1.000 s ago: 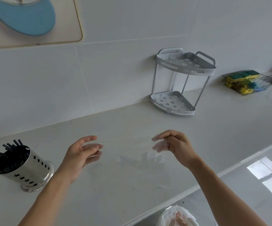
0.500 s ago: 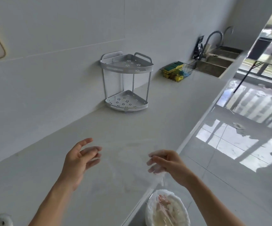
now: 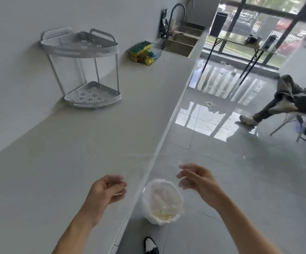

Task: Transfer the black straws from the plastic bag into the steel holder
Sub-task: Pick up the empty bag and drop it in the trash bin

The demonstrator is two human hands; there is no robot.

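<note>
hands hold a clear plastic bag (image 3: 159, 162) stretched between them past the counter (image 3: 75, 143) edge, above a lined white bin (image 3: 162, 202) on the floor. left hand (image 3: 105, 192) is loosely curled, right hand (image 3: 196, 177) pinches the film; whether either grip is tight, i cannot tell. straws and holder are out of view.

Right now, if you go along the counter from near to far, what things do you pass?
Left hand → two-tier corner shelf → wire basket of sponges → sink with its tap.
</note>
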